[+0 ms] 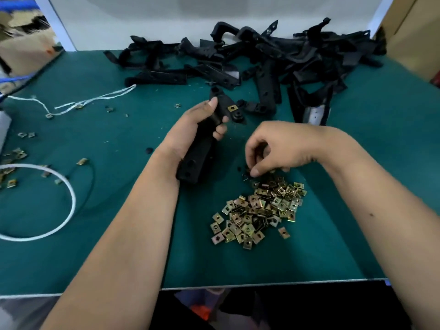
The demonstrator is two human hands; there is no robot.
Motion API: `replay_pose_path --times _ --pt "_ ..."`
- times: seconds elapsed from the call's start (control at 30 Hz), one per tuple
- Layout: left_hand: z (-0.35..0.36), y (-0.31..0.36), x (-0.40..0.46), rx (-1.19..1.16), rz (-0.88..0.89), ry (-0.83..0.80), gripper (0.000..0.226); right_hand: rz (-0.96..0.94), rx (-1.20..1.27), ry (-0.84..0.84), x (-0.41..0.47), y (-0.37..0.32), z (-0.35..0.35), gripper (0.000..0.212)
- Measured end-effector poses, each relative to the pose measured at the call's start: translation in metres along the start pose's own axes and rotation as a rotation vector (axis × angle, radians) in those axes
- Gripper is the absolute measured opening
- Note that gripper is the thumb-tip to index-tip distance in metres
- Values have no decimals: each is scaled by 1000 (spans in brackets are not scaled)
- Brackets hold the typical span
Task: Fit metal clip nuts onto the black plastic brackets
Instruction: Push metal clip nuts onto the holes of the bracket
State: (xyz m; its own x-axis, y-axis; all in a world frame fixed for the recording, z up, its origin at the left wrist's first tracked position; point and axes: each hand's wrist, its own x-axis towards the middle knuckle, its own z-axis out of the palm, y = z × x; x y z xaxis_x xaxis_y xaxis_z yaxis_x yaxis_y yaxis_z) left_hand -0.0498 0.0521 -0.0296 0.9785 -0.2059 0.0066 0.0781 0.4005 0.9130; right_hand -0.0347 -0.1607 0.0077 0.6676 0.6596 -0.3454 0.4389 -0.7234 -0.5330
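Long black bracket (pixel 207 136), one brass-coloured clip nut (pixel 232 107) already seated near its far end, held tilted above the table (pixel 333 234) at centre. Left hand (pixel 190 129) clenched round its middle, thumb along the top edge, forearm running in from 7 o'clock. Right hand (pixel 278 148), at 3 o'clock of the bracket, bent down at the wrist, fingertips pinching at the far edge of the loose nut heap (pixel 259 210); nut in that grip not discernible. Pile of brackets (pixel 262 55) at 12 o'clock. White cord (pixel 71 201) at 9 o'clock.
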Motion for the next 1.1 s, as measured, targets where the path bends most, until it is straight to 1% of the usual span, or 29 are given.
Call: replay_pose_path --times 0.07,0.2,0.3,0.37,0.47,0.57,0.8,0.97,1.1 --pt "-4 2 2 21 1 -5 17 -45 151 122 3 8 0 7" --pt "-7 3 5 89 -24 -5 14 -156 651 412 10 23 9 3" --pt "-5 1 5 175 -45 -38 12 -196 879 627 16 30 16 17" --pt "0 0 5 235 -54 -83 9 -215 982 692 16 31 17 24" --pt "5 -1 4 305 -48 -88 9 -245 1068 673 13 28 17 25" --pt "6 -3 3 323 -40 -83 13 -255 1121 666 10 25 18 20" --pt "7 -5 1 362 -37 -95 10 -91 1185 692 16 19 22 9" --pt "7 -5 1 369 -41 -123 12 -112 1251 600 16 18 24 8" --pt "5 -6 1 364 -38 -150 17 -135 1252 532 15 17 25 12"
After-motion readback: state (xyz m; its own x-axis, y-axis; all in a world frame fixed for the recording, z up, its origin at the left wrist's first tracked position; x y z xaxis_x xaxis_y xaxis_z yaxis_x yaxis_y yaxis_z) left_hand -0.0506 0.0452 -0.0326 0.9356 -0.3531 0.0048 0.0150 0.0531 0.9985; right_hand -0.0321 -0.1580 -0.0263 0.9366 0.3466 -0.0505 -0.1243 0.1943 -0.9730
